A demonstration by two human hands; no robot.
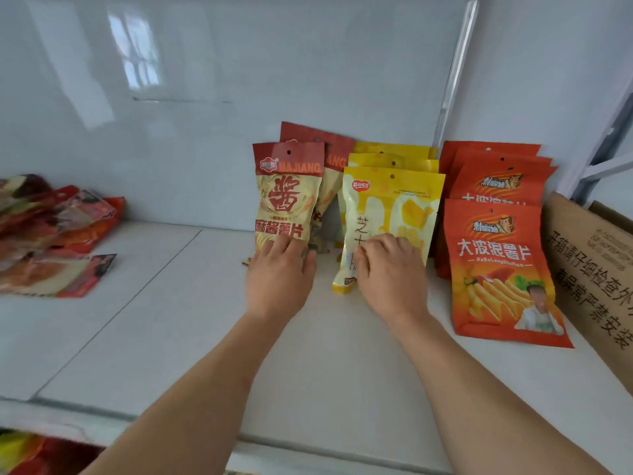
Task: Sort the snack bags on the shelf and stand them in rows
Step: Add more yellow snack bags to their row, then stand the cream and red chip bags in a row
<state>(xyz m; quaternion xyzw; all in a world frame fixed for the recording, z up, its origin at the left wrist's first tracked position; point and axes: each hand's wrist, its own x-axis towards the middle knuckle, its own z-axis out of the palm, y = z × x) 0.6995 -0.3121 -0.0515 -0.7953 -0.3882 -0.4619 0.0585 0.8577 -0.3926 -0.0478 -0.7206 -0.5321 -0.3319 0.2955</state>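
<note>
My left hand (279,269) grips the base of the red bag (288,193) marked "MAJIANG"; right hand (390,269) lies flat on the yellow bag (387,207), prob. pressing, fingers loose. Orange bag (496,265): "DaBoLangShuPian".

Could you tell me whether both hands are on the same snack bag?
No, the left hand rests on the red bag and the right hand on the yellow bag.

I log the shelf (171,320) white. Far centre: MAJIANG bag (287,193) red-topped, cream body, red character. To its right, cheese bag (390,207) yellow and white, then wave-chip bag (496,265) orange-red, white lettering. Carton (589,262) brown, black print.
</note>
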